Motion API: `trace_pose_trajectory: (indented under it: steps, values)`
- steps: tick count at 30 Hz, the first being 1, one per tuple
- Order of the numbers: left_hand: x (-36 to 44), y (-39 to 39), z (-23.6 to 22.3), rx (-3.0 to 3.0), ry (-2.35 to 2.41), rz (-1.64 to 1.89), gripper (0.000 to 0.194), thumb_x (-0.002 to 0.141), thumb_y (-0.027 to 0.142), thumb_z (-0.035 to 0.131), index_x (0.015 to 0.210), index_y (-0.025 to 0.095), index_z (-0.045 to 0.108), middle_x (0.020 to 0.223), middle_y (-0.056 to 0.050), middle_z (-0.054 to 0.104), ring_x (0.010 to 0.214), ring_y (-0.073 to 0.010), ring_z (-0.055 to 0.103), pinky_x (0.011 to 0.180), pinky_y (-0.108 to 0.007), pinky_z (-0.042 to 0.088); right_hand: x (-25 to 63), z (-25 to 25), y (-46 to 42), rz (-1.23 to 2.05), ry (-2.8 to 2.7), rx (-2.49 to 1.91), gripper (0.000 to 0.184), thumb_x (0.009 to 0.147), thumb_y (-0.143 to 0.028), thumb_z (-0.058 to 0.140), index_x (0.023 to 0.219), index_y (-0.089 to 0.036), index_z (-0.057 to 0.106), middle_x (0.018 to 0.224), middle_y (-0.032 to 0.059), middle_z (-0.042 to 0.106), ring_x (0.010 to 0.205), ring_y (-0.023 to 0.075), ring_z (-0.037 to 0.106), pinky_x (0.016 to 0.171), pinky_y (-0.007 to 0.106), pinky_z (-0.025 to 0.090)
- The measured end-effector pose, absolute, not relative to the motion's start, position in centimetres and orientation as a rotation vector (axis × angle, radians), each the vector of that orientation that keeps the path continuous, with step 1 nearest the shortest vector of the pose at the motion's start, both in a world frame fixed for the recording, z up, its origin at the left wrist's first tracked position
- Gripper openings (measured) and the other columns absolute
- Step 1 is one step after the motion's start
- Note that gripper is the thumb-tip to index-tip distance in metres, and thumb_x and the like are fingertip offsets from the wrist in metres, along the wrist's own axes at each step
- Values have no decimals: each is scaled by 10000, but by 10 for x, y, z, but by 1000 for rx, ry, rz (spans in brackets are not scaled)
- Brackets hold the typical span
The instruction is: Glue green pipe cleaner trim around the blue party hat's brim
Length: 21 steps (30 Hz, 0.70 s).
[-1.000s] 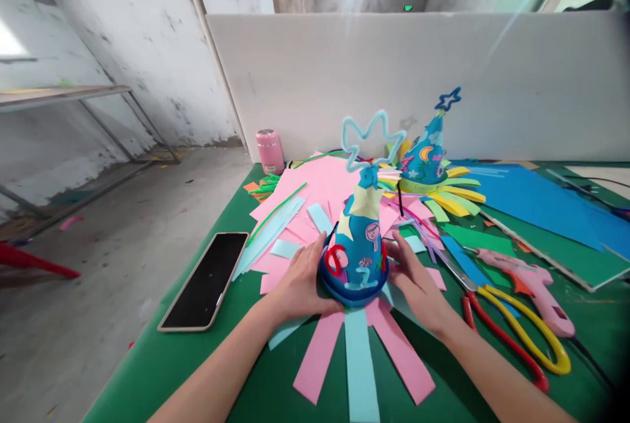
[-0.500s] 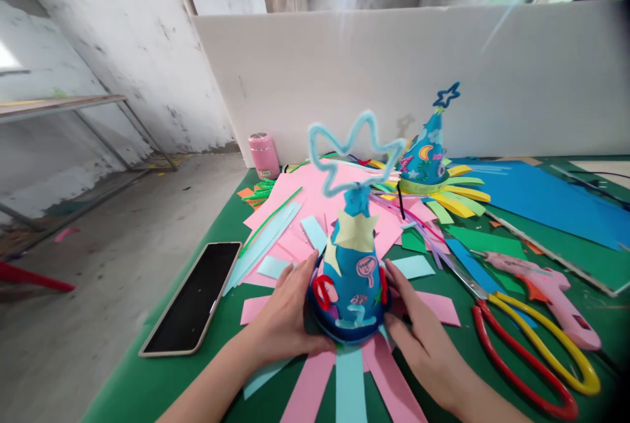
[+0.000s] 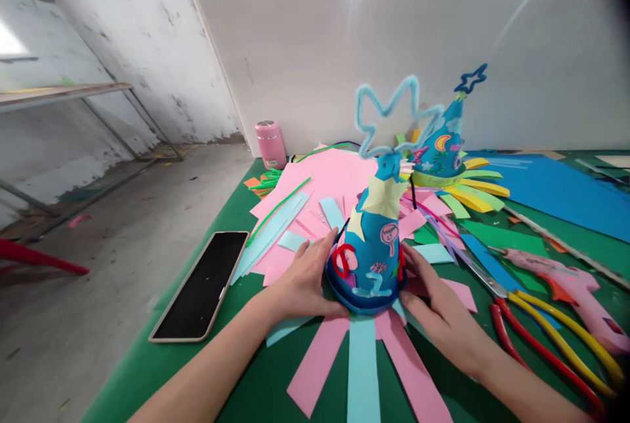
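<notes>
A blue paper party hat stands between my hands, leaning slightly right, with pale yellow stars, red loops and small stickers on it. Pink and light-blue paper strips fan out from under its dark blue rim. A light-blue pipe-cleaner star tops the hat. My left hand grips the lower left side, thumb along the front of the rim. On the lower right side, my right hand grips with thumb in front and fingers behind. The hat hides some fingertips.
A black-screened phone lies at left. Scissors and a pink glue gun lie at right. Behind are a second decorated hat, pink paper sheets, a blue sheet and a pink flask near the white panel.
Both hands and the hat now appear further right and a little higher in view, the hat tilting slightly more to the right. The whole view has shifted too. My grip stays on.
</notes>
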State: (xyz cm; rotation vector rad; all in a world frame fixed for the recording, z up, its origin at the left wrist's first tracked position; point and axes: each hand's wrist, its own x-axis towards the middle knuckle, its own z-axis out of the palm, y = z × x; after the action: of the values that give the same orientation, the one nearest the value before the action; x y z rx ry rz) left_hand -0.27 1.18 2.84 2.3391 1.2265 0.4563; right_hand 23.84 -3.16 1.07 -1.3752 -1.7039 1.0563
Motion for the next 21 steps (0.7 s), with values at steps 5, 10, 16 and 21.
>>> trace_pose_trajectory:
  steps: [5,10,16,21]
  values:
    - [-2,17,23,2359,1219,489,1205,535,502,735,1403,216,-50,1343,-155,383,1222,-372,353,1003,-543,253,238,9,-25,1036,-1731,-1331,671,828,-329,496,1397,-284,144,1439,64,292,1281,228,328,1036,456,307]
    - [-2,20,16,2412,1225,478,1220,542,446,729,1393,184,-105,1354,-165,360,1240,-346,338,1039,-521,178,234,9,-27,1054,-1671,-1323,748,799,-328,536,1405,-279,100,1447,81,261,1297,230,300,1002,448,358]
    - [-2,19,15,2430,1234,463,1174,568,419,696,1388,182,-108,1352,-160,360,1245,-330,338,1051,-522,139,232,10,-28,1032,-1661,-1314,769,780,-320,566,1402,-280,115,1430,83,291,1290,227,313,1007,441,353]
    - [-1,18,15,2432,1256,439,1143,585,418,681,1391,177,-94,1373,-165,346,1252,-331,336,1059,-528,116,231,9,-28,1007,-1673,-1303,774,784,-312,567,1406,-271,108,1419,96,307,1269,235,347,998,451,365]
